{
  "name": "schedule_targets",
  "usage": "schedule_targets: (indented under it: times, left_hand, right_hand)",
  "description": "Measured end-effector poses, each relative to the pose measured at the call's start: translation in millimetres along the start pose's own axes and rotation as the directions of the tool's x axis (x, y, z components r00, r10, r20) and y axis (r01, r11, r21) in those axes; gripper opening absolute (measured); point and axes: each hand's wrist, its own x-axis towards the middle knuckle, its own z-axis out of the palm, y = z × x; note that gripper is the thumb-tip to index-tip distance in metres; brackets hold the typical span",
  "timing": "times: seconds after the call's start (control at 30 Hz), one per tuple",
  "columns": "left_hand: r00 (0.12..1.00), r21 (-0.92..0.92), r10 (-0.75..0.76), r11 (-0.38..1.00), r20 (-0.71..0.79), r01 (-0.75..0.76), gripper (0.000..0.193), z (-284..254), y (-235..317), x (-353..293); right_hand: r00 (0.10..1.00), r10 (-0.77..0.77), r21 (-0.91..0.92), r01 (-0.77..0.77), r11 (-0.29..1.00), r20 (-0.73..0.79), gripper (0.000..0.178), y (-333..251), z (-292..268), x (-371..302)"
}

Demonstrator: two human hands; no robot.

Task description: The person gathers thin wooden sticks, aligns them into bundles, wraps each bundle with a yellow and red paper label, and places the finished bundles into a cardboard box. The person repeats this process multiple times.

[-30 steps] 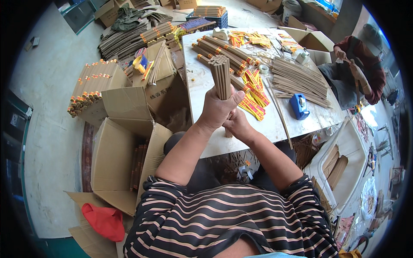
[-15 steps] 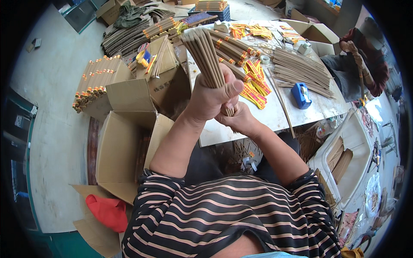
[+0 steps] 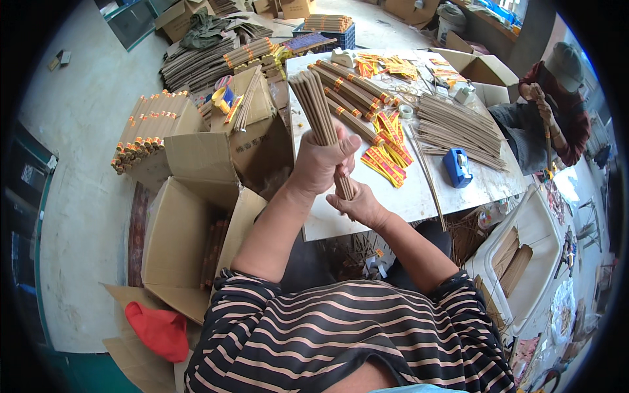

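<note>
I have the bundle (image 3: 313, 105) tilted over the table (image 3: 409, 198) near its left edge: left hand (image 3: 319, 159) wrapped around its middle, right hand (image 3: 362, 205) curled on its lower end, both hiding part. The near carton (image 3: 171, 241) holds rolls (image 3: 214, 252), dim in shadow; the tub (image 3: 541, 259), more sticks (image 3: 516, 270).
</note>
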Motion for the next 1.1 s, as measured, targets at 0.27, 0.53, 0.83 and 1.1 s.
schedule_targets:
  times: [0.27,0.53,0.83,1.1]
  left_hand:
    - [0.987,0.007,-0.139,0.990,-0.080,0.140,0.023,20,-19,-28]
    - [0.972,0.278,-0.233,0.933,-0.026,0.231,0.025,45,27,-46]
    - [0.689,0.423,-0.724,0.618,-0.022,0.663,0.019,55,-11,-78]
    - [0.998,0.959,-0.051,0.281,-0.033,0.046,0.028,43,-54,-103]
  right_hand:
    - [1.000,-0.023,0.261,0.027,0.965,-0.020,0.021,1,13,-26]
    - [0.907,-0.417,0.400,0.362,0.842,0.057,0.056,-22,-32,-54]
    - [0.914,-0.293,0.837,0.381,0.392,-0.279,0.021,-61,-19,-77]
    - [0.860,-0.009,0.758,0.454,0.468,-0.510,0.019,-49,-10,-70]
